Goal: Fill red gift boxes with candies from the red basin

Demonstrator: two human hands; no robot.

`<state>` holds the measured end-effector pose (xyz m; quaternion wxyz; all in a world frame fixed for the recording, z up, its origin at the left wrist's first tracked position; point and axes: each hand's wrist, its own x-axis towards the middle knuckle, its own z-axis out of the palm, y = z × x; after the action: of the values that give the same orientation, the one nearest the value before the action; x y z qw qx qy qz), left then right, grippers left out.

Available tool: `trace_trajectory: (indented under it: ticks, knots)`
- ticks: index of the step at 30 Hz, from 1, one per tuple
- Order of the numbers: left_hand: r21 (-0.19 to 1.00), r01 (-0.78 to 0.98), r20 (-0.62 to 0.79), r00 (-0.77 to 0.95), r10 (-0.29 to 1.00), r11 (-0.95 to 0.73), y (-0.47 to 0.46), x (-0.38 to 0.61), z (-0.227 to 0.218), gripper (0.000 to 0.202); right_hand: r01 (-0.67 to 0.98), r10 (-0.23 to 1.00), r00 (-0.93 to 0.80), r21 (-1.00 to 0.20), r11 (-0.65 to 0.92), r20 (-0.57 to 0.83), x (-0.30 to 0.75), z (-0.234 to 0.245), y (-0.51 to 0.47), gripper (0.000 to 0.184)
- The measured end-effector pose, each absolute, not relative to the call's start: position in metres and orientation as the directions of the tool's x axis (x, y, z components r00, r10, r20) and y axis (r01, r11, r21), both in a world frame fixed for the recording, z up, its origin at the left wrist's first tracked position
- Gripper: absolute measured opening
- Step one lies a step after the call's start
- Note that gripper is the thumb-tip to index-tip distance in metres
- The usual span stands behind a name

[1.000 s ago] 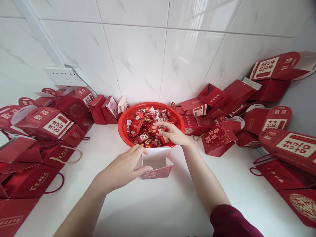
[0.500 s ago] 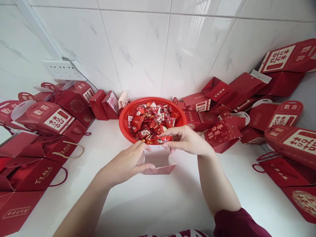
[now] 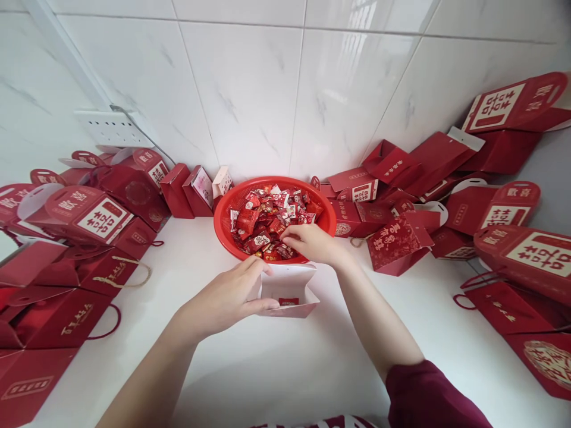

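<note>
My left hand (image 3: 227, 300) grips the left side of a small paper gift box (image 3: 307, 308), thumb at the front edge and fingers behind. The box stands with its mouth up, its white inside showing. At its bottom lies a red wrapped candy (image 3: 288, 301). Just beyond it, my right hand (image 3: 312, 242) reaches into a red plastic basket (image 3: 329, 221) heaped with wrapped candies (image 3: 259, 214). Its thumb and fingertips are pinched together among the wrappers; what they hold, if anything, is hidden.
Red gift boxes (image 3: 96, 214) are stacked along the left, with more boxes (image 3: 504, 208) on the right. Three small boxes (image 3: 196, 193) stand by the tiled wall (image 3: 254, 89). A socket strip (image 3: 111, 128) with a cable is above the left stack.
My right hand has moved from over the gift box into the basket. The red candy it held is gone from its fingers, and one now lies inside the box. My left hand stays put.
</note>
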<state>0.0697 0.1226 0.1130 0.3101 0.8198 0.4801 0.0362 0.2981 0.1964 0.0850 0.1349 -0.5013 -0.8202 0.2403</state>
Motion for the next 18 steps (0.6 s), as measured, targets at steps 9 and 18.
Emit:
trace_trajectory:
  ticks: [9,18]
  knots:
    - [0.559,0.763,-0.253,0.530,0.809,-0.325,0.124,0.069,0.114,0.037,0.835,0.785,-0.532,-0.350,0.425,-0.316,0.255,0.054,0.239,0.012]
    - [0.581,0.748,-0.245,0.536,0.808,-0.320,0.125,0.067,0.112,0.041,0.697,0.846,-0.533,-0.553,0.456,0.025,0.311,0.058,0.224,0.024]
